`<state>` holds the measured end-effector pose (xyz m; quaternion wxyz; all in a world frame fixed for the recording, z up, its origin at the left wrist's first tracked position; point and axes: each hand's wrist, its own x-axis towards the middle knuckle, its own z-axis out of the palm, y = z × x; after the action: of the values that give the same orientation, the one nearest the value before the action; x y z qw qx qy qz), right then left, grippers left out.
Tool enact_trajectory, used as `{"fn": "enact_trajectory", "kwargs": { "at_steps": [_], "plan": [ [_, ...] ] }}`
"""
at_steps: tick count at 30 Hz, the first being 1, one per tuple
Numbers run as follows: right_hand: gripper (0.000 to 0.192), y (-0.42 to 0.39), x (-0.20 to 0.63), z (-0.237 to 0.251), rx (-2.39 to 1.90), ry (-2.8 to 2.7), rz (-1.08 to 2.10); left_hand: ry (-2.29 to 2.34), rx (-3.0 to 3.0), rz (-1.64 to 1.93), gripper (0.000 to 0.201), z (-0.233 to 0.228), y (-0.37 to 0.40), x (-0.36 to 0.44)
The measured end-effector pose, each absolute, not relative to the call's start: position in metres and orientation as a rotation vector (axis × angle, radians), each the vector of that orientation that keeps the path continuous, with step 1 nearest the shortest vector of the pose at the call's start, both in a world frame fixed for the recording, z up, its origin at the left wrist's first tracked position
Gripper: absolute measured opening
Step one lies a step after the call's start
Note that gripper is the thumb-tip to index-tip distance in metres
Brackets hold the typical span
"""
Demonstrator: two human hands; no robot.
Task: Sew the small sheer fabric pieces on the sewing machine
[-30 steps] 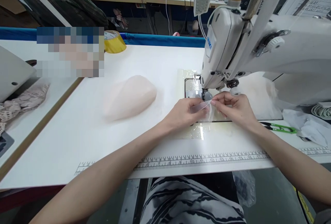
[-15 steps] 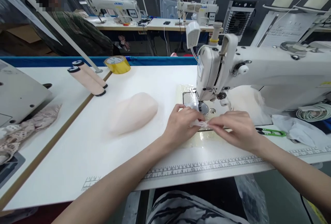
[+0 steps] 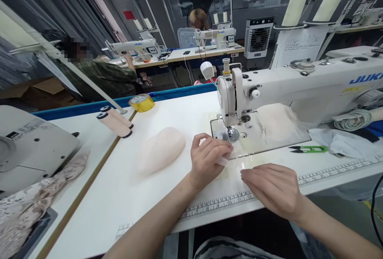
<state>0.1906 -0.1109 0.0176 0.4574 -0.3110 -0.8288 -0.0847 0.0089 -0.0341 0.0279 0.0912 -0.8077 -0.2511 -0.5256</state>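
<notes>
My left hand [image 3: 208, 159] rests on the white table [image 3: 125, 195] just in front of the needle plate [image 3: 223, 133] of the white sewing machine [image 3: 299, 87]. Its fingers pinch a small sheer, pale piece of fabric [image 3: 224, 160]. My right hand [image 3: 273, 187] lies palm down near the printed ruler [image 3: 239, 201] at the table's front edge, fingers together, with its fingertips at a thin clear bit beside the left hand. Whether it grips that bit I cannot tell.
A pale pink fabric bundle [image 3: 161, 151] lies left of my hands. Green snips [image 3: 308, 148] sit at the right. Yellow tape [image 3: 142, 103] and two thread cones [image 3: 115, 121] stand at the back. Lace fabric [image 3: 36, 203] lies far left. A person sits at another machine behind.
My view has lifted, showing more of the room. Both hands drew back from the presser foot toward me; the right hand dropped to the ruler edge and flattened out.
</notes>
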Motion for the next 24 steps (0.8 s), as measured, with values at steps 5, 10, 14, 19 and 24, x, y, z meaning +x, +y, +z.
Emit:
{"fn": "enact_trajectory", "kwargs": {
  "at_steps": [5,10,14,19,24],
  "plan": [
    [0.032,-0.112,0.197,0.018,-0.884,-1.874,-0.035,-0.670,-2.384,-1.524,0.017,0.026,-0.034,0.008],
    [0.026,-0.106,0.206,0.019,-0.985,-1.749,0.063,-0.548,-2.355,-1.418,0.014,0.028,-0.034,0.006],
    [0.032,-0.103,0.204,0.019,-0.999,-1.792,0.128,-0.480,-2.342,-1.370,0.014,0.031,-0.036,0.006],
    [0.042,-0.103,0.195,0.022,-0.912,-1.846,0.001,-0.453,-2.336,-1.339,0.014,0.032,-0.037,0.005],
    [0.030,-0.103,0.187,0.023,-0.857,-1.881,-0.102,-0.412,-2.316,-1.361,0.015,0.029,-0.036,0.005]
  ]
}}
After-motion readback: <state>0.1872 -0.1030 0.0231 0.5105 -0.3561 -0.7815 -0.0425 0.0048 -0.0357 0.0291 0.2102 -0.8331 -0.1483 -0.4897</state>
